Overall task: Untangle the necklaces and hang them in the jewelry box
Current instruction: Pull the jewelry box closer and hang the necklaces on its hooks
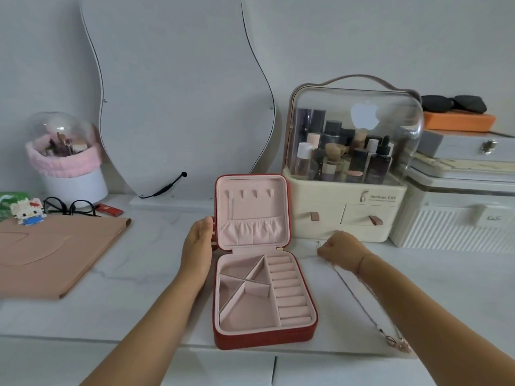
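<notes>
Your R hand [338, 249], just right of the jewelry box [264, 337] hinge, has its fingers curled on the far end of the necklaces [359, 299]. Your L hand [199, 240] lies w/ fingers straight against the box lid's left edge, propping it upright and gripping nothing.

The chains trail over the counter [156, 263] right of the box, from your fist toward the near edge. They end in rings or clasps [395, 342] about level w/ the box's front corner.

Expect them to be v. light, limp and slippery, prob. quick to re-knot and easy to kink. Pinch at a clasp end, not mid-chain, lift slow and let the rest hang free. Targets are the hooks [255, 193] inside the lid, above the gathered pocket [250, 229]. The box looks light too, so brace it w/ the L hand.

Readable text: "Serious Life" on the cream organiser [345, 218] behind-right of the box, plus an apple logo [363, 115] on its clear cover. Script on the ribbed case [451, 229] further right is too small to read.
</notes>
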`<control>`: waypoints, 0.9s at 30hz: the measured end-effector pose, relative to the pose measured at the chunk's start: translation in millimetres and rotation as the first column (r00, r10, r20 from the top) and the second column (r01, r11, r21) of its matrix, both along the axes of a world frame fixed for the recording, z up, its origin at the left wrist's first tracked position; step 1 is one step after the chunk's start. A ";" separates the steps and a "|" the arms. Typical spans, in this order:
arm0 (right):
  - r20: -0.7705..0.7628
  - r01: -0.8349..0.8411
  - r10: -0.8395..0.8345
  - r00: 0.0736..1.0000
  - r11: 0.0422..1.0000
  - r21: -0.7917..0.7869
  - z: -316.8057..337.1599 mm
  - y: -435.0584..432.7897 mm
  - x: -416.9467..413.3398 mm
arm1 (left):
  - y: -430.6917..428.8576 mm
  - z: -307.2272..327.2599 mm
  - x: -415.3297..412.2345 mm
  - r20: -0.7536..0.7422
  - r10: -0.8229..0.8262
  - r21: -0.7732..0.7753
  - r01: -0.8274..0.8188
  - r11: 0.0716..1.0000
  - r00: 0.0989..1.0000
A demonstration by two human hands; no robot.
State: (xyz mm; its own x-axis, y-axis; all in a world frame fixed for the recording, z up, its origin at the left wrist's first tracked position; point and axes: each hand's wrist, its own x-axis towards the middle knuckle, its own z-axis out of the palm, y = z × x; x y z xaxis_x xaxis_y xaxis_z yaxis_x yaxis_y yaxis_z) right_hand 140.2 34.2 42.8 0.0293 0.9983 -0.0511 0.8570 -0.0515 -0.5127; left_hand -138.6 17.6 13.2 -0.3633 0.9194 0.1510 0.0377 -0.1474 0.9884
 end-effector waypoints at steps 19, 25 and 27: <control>0.198 -0.082 0.078 0.977 0.996 0.014 -9.4 -9.5 2.7 | -4.2 -1.2 1.9 -0.153 -0.056 -0.062 0.047 0.997 0.987; 0.046 -0.177 0.177 0.983 0.984 0.002 -2.1 -14.8 13.1 | -6.7 0.1 0.9 -0.171 -0.070 -0.058 0.061 0.996 0.983; -0.274 -0.170 0.162 0.948 0.985 -0.007 9.6 -21.4 16.5 | -7.9 1.6 2.4 -0.146 -0.040 -0.054 0.032 0.998 0.989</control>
